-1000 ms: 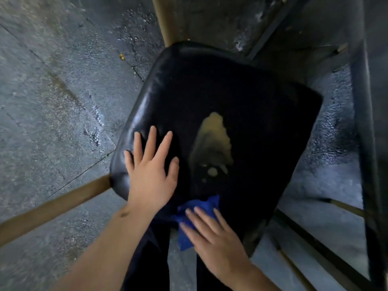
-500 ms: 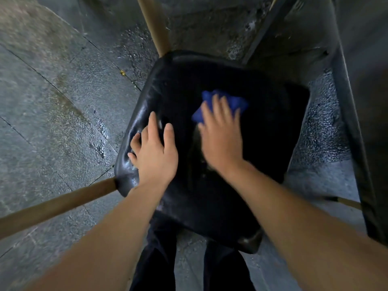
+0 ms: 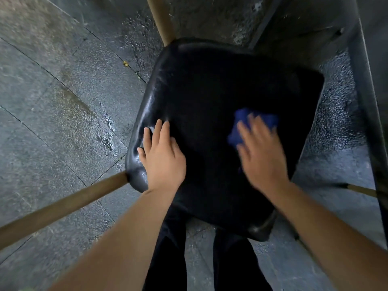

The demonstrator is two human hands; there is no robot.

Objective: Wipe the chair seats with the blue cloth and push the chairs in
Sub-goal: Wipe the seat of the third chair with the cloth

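Observation:
A black padded chair seat (image 3: 210,85) fills the middle of the view, seen from above, with wooden legs (image 3: 63,204) sticking out to the left and at the top. My left hand (image 3: 161,158) lies flat on the seat's left edge, fingers together, holding nothing. My right hand (image 3: 262,152), blurred by motion, presses the crumpled blue cloth (image 3: 252,120) onto the right half of the seat. Only the cloth's far part shows beyond my fingers.
Grey stone paving (image 3: 63,101) lies to the left, wet in patches. A dark metal table frame (image 3: 367,101) runs down the right side, close to the seat. My dark trouser legs (image 3: 168,248) stand just below the seat's near edge.
My right hand has carried the blue cloth from the near edge up to the seat's middle, then over to the right half. The pale patch on the seat no longer shows. My left hand stays put.

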